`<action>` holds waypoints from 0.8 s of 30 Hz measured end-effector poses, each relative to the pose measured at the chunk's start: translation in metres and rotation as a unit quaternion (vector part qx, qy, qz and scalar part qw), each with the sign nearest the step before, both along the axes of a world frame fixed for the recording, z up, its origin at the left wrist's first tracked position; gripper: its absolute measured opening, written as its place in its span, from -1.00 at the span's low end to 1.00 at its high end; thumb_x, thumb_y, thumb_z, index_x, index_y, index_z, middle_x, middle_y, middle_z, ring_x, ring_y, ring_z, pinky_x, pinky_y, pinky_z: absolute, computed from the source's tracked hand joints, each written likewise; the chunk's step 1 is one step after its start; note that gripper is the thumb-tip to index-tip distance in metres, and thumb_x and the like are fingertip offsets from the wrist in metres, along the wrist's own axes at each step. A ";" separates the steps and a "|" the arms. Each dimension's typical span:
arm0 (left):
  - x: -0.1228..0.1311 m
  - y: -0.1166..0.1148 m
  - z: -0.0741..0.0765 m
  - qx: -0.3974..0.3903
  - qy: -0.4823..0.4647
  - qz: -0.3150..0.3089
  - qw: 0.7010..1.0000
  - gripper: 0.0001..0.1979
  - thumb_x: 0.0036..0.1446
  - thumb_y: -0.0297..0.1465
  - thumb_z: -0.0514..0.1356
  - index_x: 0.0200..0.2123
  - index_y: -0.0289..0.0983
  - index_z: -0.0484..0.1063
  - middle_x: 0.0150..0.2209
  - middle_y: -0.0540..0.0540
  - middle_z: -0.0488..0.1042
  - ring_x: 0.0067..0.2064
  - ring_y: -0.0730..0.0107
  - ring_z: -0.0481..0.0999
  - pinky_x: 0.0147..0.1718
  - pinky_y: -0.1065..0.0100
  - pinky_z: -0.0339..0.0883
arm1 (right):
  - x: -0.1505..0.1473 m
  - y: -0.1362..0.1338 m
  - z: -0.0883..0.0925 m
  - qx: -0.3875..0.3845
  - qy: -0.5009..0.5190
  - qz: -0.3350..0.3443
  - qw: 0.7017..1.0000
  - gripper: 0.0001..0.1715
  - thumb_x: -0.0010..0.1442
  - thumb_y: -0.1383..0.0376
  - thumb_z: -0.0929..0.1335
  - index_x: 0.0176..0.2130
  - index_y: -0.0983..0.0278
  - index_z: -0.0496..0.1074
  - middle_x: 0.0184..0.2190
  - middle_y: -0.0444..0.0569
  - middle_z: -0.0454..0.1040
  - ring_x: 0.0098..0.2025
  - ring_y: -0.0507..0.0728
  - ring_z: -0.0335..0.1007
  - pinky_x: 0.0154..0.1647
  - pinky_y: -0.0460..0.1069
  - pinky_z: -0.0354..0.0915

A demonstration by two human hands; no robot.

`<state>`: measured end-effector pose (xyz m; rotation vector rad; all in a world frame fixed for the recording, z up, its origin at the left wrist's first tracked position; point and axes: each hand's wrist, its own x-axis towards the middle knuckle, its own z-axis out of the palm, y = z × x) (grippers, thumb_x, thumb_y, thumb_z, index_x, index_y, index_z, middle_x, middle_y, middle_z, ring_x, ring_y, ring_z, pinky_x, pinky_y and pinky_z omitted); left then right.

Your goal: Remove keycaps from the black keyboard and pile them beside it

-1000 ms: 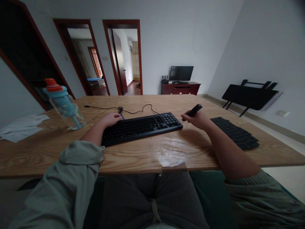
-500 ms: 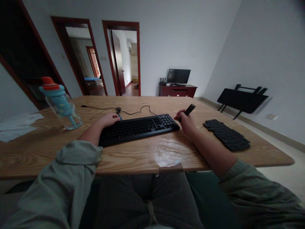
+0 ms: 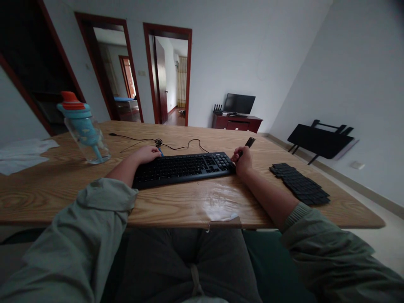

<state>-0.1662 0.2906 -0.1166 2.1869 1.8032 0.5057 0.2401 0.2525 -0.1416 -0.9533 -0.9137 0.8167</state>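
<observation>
Nearest, lap: dark grey trousers (image 3: 189,256) with a pale drawstring fill the bottom of the view, flanked by two grey-green rolled-up sleeves (image 3: 94,219).
Table edge: the light wooden table with strong grain (image 3: 176,206) has a glossy patch and a bit of peeling tape at its near rim, just above the lap.
Right hand: the right hand (image 3: 243,161) rests at the right end of the keyboard, its fingers closed around a slim black stick-shaped tool (image 3: 248,144) that slants up and away from the fist; the tool's lower tip is hidden by the fingers.
Keyboard: the black full-size wired keyboard (image 3: 183,167) lies flat across the middle of the table, slightly skewed, number pad toward the right hand.
Left hand: the left hand (image 3: 147,154) lies on the keyboard's far left corner, fingers loosely curled; whether it grips anything I cannot tell, though a small blue piece (image 3: 161,152) shows just beside its fingertips.
Loose keys: a flat dark patch of black keycaps laid in rows (image 3: 299,184) sits on the table to the right, well apart from the keyboard.
Cable: a thin black cable (image 3: 164,145) loops over the table behind the keyboard.
Bottle: a clear plastic bottle with a blue and orange lid (image 3: 84,130) stands at the far left.
Cloth: a white crumpled cloth (image 3: 22,150) lies beyond the table's left end.
Far side: a dark folded table (image 3: 320,136) leans on the right wall; a small black monitor (image 3: 239,103) stands on a reddish wooden cabinet (image 3: 236,123) by the back wall.
</observation>
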 end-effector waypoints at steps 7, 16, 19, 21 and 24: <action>-0.002 0.004 -0.005 -0.004 0.005 -0.010 1.000 -0.61 0.01 -0.12 0.13 -0.29 -0.24 0.61 -0.22 -0.18 0.64 -0.16 0.07 0.56 -0.14 0.24 0.40 | 0.001 0.001 -0.001 0.011 0.001 0.002 1.000 -0.70 0.05 0.09 0.32 -0.55 0.16 0.18 -0.71 -0.24 0.01 -0.65 0.00 -0.06 -0.61 -0.05 0.11; -0.004 0.007 -0.005 0.005 0.016 -0.020 1.000 -0.56 -0.03 -0.04 0.15 -0.30 -0.23 0.62 -0.24 -0.16 0.63 -0.18 0.06 0.56 -0.18 0.27 0.40 | 0.003 0.007 -0.010 0.055 0.035 -0.048 0.997 -0.68 0.08 0.06 0.28 -0.56 0.18 0.20 -0.72 -0.24 0.12 -0.68 -0.03 0.05 -0.64 -0.11 0.16; -0.003 0.006 -0.004 0.004 0.016 -0.021 1.000 -0.56 -0.03 -0.03 0.16 -0.29 -0.23 0.63 -0.25 -0.15 0.63 -0.20 0.07 0.56 -0.19 0.28 0.40 | 0.004 0.008 -0.012 0.057 0.049 -0.050 0.996 -0.77 0.03 0.18 0.28 -0.58 0.21 0.26 -0.70 -0.22 0.19 -0.66 -0.04 0.11 -0.62 -0.14 0.18; -0.003 0.006 -0.004 0.003 0.014 -0.018 1.000 -0.56 -0.03 -0.04 0.16 -0.29 -0.23 0.64 -0.26 -0.16 0.63 -0.21 0.07 0.55 -0.19 0.27 0.41 | 0.004 0.007 -0.012 0.046 0.045 -0.046 0.997 -0.79 0.02 0.22 0.28 -0.59 0.22 0.28 -0.71 -0.22 0.19 -0.65 -0.04 0.15 -0.60 -0.15 0.21; -0.003 0.007 -0.006 0.000 0.008 -0.017 1.000 -0.56 -0.01 -0.04 0.16 -0.28 -0.22 0.64 -0.26 -0.16 0.63 -0.21 0.08 0.55 -0.17 0.27 0.41 | 0.003 0.005 -0.009 0.024 0.035 -0.045 0.998 -0.81 0.00 0.27 0.28 -0.61 0.23 0.30 -0.72 -0.22 0.19 -0.64 -0.04 0.18 -0.56 -0.16 0.27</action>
